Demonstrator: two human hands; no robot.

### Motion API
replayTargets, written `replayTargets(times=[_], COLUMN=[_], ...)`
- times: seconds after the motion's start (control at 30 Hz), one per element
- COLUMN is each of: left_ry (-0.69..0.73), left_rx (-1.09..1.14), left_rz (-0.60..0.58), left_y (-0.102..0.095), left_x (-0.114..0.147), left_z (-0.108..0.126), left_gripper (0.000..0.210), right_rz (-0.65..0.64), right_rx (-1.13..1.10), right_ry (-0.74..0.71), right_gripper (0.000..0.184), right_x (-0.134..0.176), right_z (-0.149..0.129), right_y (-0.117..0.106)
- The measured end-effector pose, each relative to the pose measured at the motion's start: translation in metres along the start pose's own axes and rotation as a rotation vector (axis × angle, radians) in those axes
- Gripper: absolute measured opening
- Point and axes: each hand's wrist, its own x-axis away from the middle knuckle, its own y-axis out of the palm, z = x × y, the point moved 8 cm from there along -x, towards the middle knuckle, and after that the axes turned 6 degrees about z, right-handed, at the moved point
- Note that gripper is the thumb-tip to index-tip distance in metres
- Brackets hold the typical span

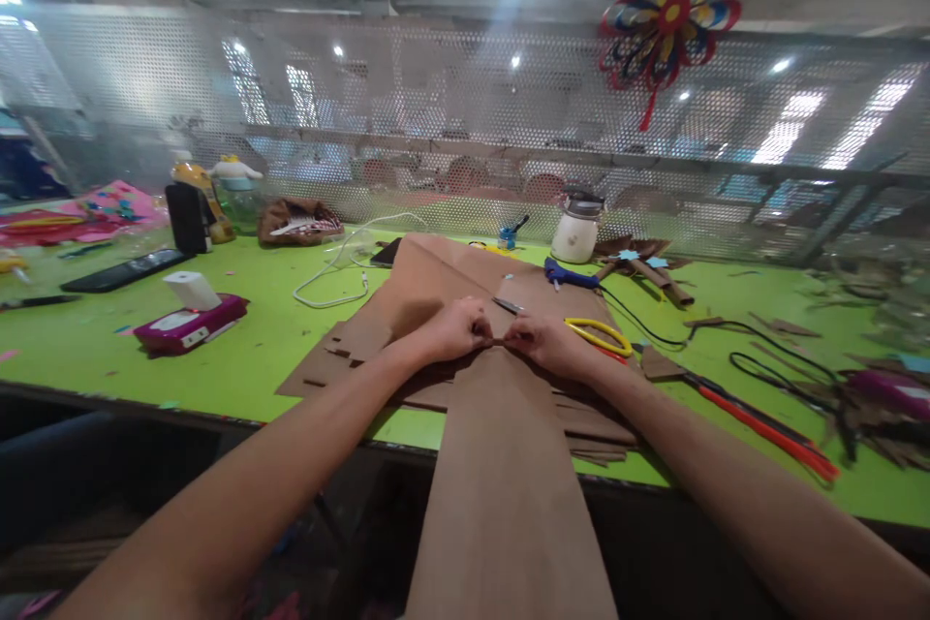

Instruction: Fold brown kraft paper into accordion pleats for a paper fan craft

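Note:
A long strip of brown paper runs from the tabletop over the front edge toward me. My left hand pinches its far end near the middle of the table. Close beside it, my right hand pinches the same end, the paper gathered narrow between the two. Beneath both hands lies a stack of brown paper sheets, with cut layers showing at its sides. Scissors with yellow handles rest on the stack by my right hand, partly covered by it.
On the green table, a purple power strip with a white plug stands left. A blue glue gun trails a black cable at right. Orange-handled tool, white jar and paper scraps lie around. A perforated metal screen borders the back.

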Motion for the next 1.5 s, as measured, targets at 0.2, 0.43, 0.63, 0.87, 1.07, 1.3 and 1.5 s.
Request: replayTargets(times=[0.2,0.43,0.63,0.87,1.07,1.3,1.5], left_ry=[0.024,-0.002,0.06,0.052,0.068,-0.024,-0.001], left_rx=[-0.018,-0.008,-0.041,-0.097,-0.283,-0.332,-0.297], left_rz=[-0.01,-0.051,-0.086,-0.154,-0.134,-0.176,-0.157], left_y=[0.001,0.005,-0.001,-0.009,-0.014,-0.015,-0.016], left_x=[0.002,0.004,0.006,0.01,0.014,0.015,0.012], left_z=[0.003,-0.006,0.003,0.017,0.013,0.005,0.012], left_gripper=[0.012,0.015,0.017,0.02,0.012,0.021,0.022], right_rz=[-0.078,-0.11,-0.14,-0.174,-0.19,0.042,-0.05], right_rx=[0.063,0.18,0.287,0.398,0.446,0.355,0.367], right_ry=[-0.037,0.019,-0.006,-0.082,-0.047,-0.017,-0.084], right_gripper=[0.018,0.015,0.013,0.011,0.018,0.024,0.02], right_x=[0.0,0.01,0.012,0.015,0.018,0.008,0.01], right_z=[-0.009,-0.005,-0.008,-0.019,-0.014,-0.01,-0.017], right_y=[-0.001,-0.008,-0.008,-0.012,-0.012,-0.033,-0.012])
